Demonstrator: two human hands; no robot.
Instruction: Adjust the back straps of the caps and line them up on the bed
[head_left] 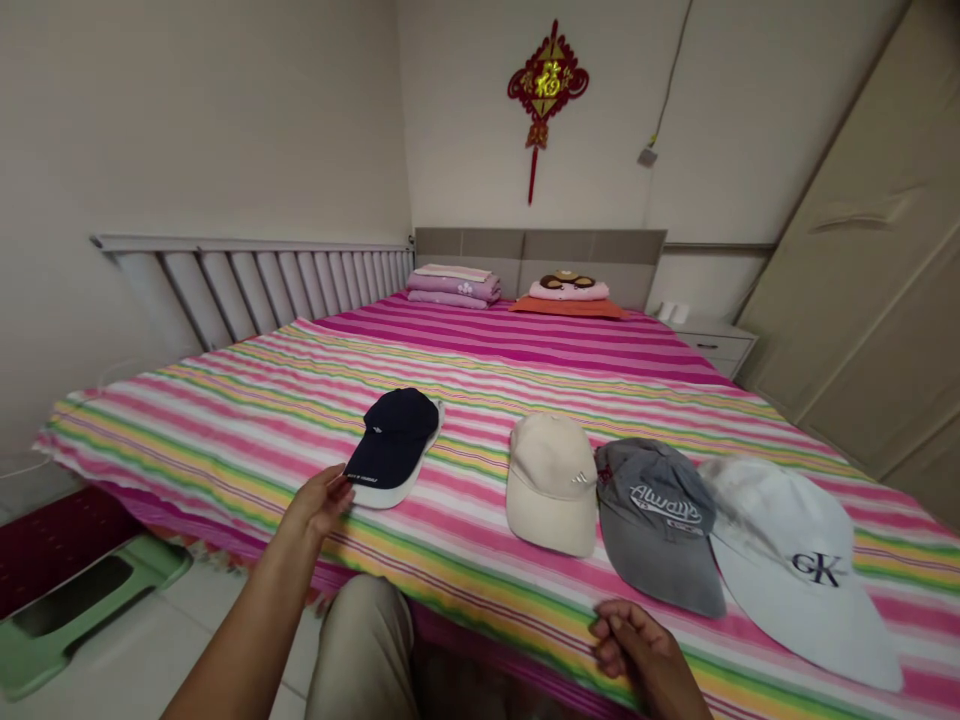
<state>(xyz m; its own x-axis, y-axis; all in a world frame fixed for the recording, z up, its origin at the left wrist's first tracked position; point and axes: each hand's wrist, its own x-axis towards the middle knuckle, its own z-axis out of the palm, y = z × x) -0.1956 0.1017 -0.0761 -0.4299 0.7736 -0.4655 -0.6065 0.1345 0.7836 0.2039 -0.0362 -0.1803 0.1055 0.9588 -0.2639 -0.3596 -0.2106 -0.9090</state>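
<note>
My left hand [324, 502] pinches the left front edge of the brim of a navy baseball cap [401, 430]. A white edge shows along the brim and right side of this cap; I cannot tell whether it is a lining or a second cap beneath. Low on the right, my right hand [637, 645] hovers by the bed's front edge with its fingers curled together and nothing visible in them. Closest to it is a grey cap [660, 520] lettered "Always". On either side of that lie a beige cap [551, 485] and a white cap [795, 560] marked "CK".
The caps lie on a striped bedspread [247, 400]. Folded purple bedding [454, 288] and a pink stack [570, 290] sit by the headboard. A metal rail [255, 285] runs along the left. A green stool [127, 580] stands on the floor, and a white nightstand [716, 345] at the right.
</note>
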